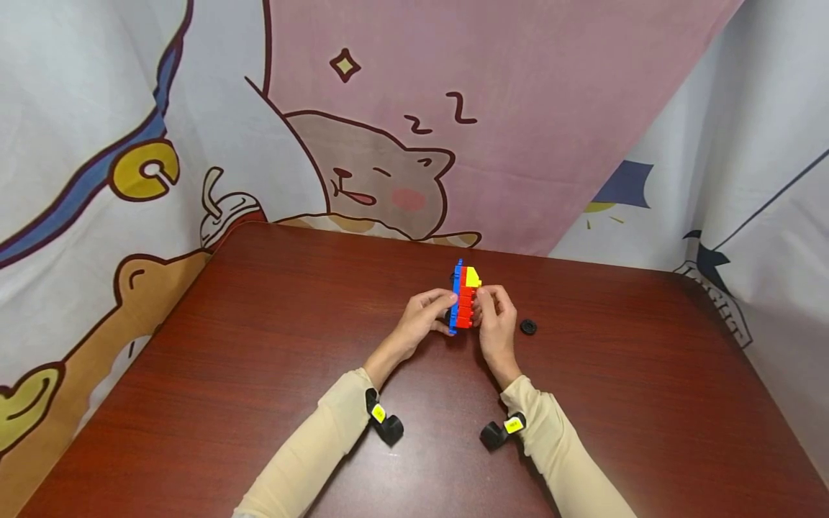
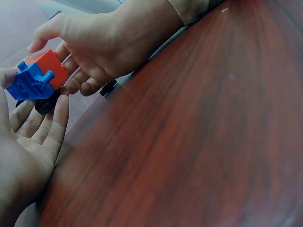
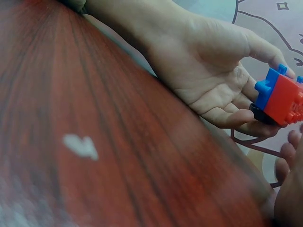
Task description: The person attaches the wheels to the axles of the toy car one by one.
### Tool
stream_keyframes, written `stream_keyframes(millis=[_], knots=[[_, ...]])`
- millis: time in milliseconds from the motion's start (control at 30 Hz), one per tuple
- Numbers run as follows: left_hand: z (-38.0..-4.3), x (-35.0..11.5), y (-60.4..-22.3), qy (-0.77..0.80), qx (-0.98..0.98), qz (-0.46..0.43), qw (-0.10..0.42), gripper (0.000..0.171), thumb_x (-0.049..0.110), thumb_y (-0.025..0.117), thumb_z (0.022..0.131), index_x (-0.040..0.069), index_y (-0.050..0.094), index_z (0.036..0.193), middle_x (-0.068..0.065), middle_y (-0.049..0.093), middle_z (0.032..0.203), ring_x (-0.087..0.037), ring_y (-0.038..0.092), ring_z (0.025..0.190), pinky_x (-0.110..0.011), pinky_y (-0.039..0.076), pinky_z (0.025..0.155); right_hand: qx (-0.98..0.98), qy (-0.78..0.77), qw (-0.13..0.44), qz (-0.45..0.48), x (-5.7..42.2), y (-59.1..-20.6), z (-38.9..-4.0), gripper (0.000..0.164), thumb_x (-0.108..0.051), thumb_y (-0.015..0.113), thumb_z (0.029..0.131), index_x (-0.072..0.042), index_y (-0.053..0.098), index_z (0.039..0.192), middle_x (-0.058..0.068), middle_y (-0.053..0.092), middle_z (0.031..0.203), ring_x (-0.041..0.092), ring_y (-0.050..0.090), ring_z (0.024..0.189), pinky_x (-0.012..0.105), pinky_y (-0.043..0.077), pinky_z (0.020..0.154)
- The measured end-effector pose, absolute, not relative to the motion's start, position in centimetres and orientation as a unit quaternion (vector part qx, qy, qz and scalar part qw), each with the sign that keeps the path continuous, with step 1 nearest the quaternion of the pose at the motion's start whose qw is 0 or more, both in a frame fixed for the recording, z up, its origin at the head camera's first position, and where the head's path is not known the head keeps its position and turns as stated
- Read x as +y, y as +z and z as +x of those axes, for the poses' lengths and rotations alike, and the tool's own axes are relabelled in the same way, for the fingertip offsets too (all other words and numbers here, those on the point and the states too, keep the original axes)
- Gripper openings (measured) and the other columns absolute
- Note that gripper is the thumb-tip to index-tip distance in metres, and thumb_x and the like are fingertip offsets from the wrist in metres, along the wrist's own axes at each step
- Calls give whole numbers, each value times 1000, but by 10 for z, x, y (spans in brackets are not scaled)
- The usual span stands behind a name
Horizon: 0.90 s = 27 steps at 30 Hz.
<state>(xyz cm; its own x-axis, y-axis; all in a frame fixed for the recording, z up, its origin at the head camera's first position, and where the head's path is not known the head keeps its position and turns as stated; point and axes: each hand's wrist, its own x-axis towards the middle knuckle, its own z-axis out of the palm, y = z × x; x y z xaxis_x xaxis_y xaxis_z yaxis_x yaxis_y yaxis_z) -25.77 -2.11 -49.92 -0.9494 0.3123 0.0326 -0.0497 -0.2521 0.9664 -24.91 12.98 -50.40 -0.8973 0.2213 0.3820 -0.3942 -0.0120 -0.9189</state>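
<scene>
In the head view a toy car built of bricks (image 1: 465, 306) is held above the table, turned on its side. It has a blue base (image 2: 32, 84), red bricks (image 3: 284, 98), a yellow brick (image 1: 473, 277) at its far end and black wheels (image 2: 46, 105) beneath. My left hand (image 1: 424, 320) grips the blue base, its thumb on one side and fingers under the wheels. From the other side, my right hand (image 1: 497, 324) holds the brick side with thumb and fingers near the yellow brick. Its exact contact is partly hidden.
A loose black wheel (image 1: 528, 326) lies on the dark red wooden table (image 1: 291, 288), just right of my right hand. Behind the table hangs a printed cloth (image 1: 518, 129). Each wrist carries a strapped black camera (image 1: 388, 430).
</scene>
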Motion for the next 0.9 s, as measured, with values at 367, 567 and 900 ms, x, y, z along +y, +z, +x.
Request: stream_keyframes(millis=[367, 567, 900], knots=[[-259, -20, -501, 785, 600, 101, 117, 37, 20, 60, 99, -10, 60, 120, 3, 67, 83, -10, 63, 69, -25, 59, 58, -681, 676, 273, 57, 135, -499, -239, 20, -3, 61, 96, 15, 56, 105, -7, 58, 87, 5, 52, 71, 13, 43, 58], [-258, -19, -501, 786, 597, 105, 123, 35, 20, 59, 99, -9, 61, 118, 0, 70, 86, -10, 65, 71, -26, 60, 60, -685, 665, 293, 62, 139, -479, -220, 21, 3, 62, 93, 20, 55, 103, -4, 58, 86, 5, 53, 76, 13, 42, 63], [-258, -21, -499, 775, 611, 107, 122, 34, 20, 59, 99, -7, 62, 119, -6, 72, 94, -12, 65, 71, -27, 59, 59, -682, 650, 332, 52, 172, -480, -213, 19, 6, 62, 92, 21, 55, 101, -6, 57, 82, 5, 49, 69, 14, 38, 60]])
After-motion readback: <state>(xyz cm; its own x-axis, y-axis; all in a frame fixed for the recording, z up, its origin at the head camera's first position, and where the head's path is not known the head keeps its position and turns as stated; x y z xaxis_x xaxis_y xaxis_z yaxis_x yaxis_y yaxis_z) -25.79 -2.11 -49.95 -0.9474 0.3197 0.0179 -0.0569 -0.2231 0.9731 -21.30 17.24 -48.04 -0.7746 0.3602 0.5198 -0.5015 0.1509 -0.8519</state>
